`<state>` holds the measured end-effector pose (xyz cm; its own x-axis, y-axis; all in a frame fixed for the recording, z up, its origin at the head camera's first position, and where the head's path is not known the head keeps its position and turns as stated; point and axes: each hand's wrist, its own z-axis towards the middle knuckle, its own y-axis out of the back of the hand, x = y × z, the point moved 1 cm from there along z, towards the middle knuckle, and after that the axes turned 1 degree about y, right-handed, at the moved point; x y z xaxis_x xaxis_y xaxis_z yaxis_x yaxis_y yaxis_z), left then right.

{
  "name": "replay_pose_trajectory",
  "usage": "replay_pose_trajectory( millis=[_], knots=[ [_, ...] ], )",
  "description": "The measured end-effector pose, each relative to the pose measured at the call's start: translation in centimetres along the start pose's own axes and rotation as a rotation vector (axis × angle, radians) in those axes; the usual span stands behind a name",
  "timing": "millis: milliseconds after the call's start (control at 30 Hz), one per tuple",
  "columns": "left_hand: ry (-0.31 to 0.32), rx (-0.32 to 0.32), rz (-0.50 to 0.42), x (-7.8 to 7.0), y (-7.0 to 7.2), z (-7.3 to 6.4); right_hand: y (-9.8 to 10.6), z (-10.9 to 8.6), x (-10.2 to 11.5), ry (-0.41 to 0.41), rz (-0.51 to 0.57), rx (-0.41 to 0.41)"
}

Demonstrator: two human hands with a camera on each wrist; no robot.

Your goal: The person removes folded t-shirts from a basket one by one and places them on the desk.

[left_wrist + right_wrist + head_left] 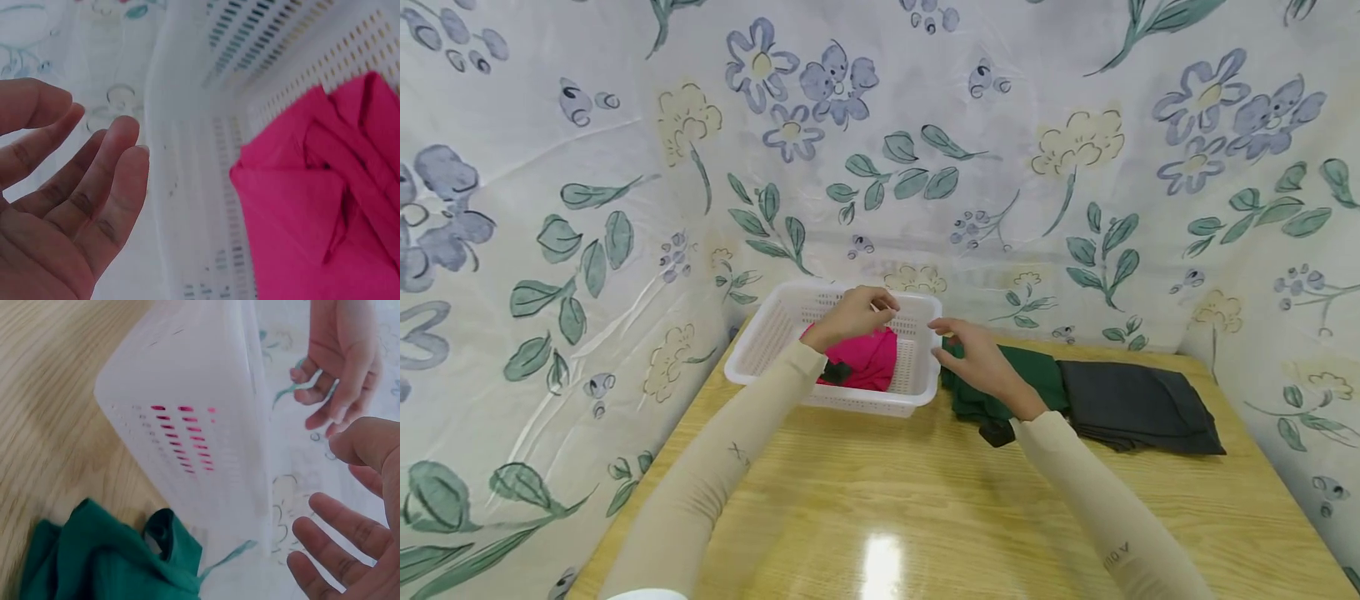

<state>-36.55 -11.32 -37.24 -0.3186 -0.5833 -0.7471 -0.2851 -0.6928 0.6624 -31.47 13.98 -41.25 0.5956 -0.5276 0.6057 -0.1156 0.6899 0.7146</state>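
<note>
Of your 2 empty, relaxed hands, the left hand (853, 317) is nearer the folded bright-pink cloth (872, 360), which lies below it inside the white perforated plastic basket (865, 402); your right hand (981, 360) is near the right rim.

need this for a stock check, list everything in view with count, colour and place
Table: 1, yellowish wood, below everything
Floral backdrop: count unclear, white with blue, green and yellow, around the table
Basket: 1, white, on the table
Pink cloth: 1 bundle, bright pink, inside the basket
Green cloth: 1 pile, dark green, right of the basket
Grey cloth: 1 folded pile, dark grey, right of the green cloth
Small objects: 2, black, one near the left wrist, one near the right
Sleeves: 2, cream, left and right arms
Left hand: 1, bare, above the basket
Right hand: 1, bare, at the basket's right rim
</note>
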Motion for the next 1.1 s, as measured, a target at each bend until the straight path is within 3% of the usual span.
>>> replay_pose_trajectory(
  millis=[500,733,1100],
  knots=[
    [0.151,-0.041,0.008,4.1,3.9,-0.8,-2.8,2.5,2.1,0.006,0.018,0.061],
    [0.221,-0.057,-0.029,5.1,5.2,-1.2,-4.3,3.3,2.5,-0.016,0.017,0.108],
    [0.314,-0.092,-0.041,8.0,5.9,-1.7,-6.4,5.0,2.9,-0.157,0.086,0.133]
  ],
)
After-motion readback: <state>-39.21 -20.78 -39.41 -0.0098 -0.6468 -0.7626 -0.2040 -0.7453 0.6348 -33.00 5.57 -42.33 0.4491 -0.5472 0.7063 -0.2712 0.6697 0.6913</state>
